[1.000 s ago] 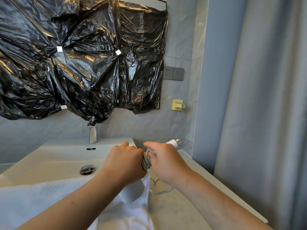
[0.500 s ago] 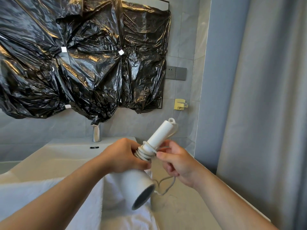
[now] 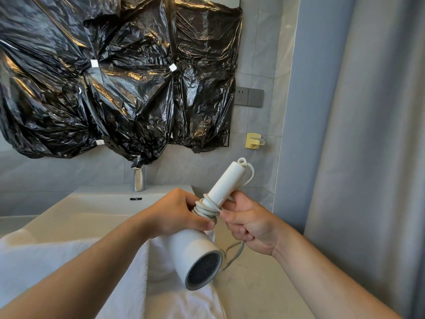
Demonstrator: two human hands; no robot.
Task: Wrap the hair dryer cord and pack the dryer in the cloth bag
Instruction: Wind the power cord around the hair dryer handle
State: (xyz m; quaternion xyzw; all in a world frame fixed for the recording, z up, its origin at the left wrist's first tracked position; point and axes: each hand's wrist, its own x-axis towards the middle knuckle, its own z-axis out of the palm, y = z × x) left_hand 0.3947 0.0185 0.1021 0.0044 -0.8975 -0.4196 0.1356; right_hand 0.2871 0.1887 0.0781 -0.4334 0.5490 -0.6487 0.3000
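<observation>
Cord wrapping was nearly finished.
Left hand clamped the hair dryer; right hand pinched the cord, whose loose tail likely needed tucking.

One view only, head cam, wide-angle, so nothing shared w/ a 2nd view. Looks fwd and slightly down from the person's eye level, facing the tiled wall w/ black plastic sheet across upper left of frame. Both forearms enter from bottom edge; left hand and right hand sit close to lens, just below centre. Sink at lower left, bench lower centre, curtain fills right side. Edges bend, fisheye.
</observation>
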